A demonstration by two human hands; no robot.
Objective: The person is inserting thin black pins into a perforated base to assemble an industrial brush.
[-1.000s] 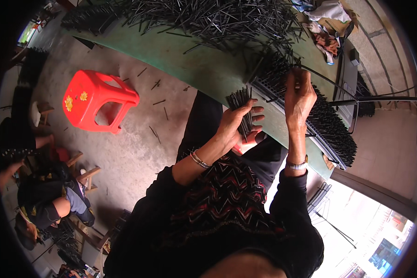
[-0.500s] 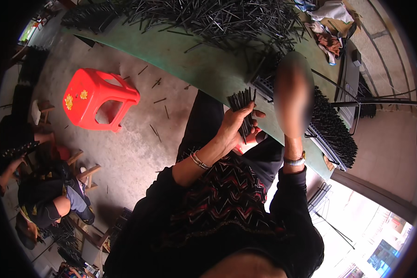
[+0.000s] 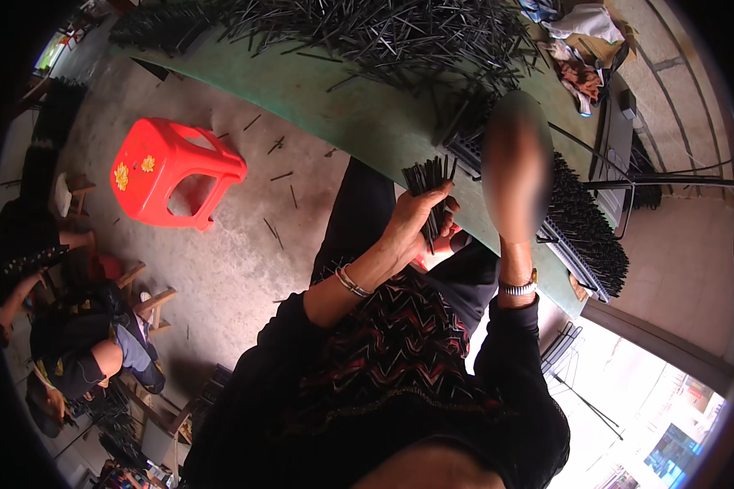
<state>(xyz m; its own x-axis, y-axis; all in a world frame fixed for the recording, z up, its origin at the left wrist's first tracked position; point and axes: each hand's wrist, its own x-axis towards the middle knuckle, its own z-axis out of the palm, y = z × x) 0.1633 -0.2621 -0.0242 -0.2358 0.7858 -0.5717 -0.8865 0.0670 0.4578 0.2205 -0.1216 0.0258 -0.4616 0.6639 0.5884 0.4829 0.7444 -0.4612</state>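
Black stick bundle (image 3: 429, 174): thin, straight pieces, tips uneven and slightly fanned, gripped in left hand (image 3: 413, 213) beside green tabletop (image 3: 302, 102) edge. Right hand (image 3: 516, 175) blurred, at long rack of densely packed black sticks (image 3: 593, 228); can't tell its grip. Similar loose sticks (image 3: 375, 33) heaped on tabletop.

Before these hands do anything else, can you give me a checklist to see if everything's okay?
1. Left hand has a firm hold on the bundle of thin black sticks: ok.
2. Right hand is up by the bristly black rack: ok.
3. Right fingers are pinching a stick: cannot tell, blurred.
4. More sticks are piled on the green table: ok.
5. No sticks dropped: not ok, several floor sticks lie near the red stool.
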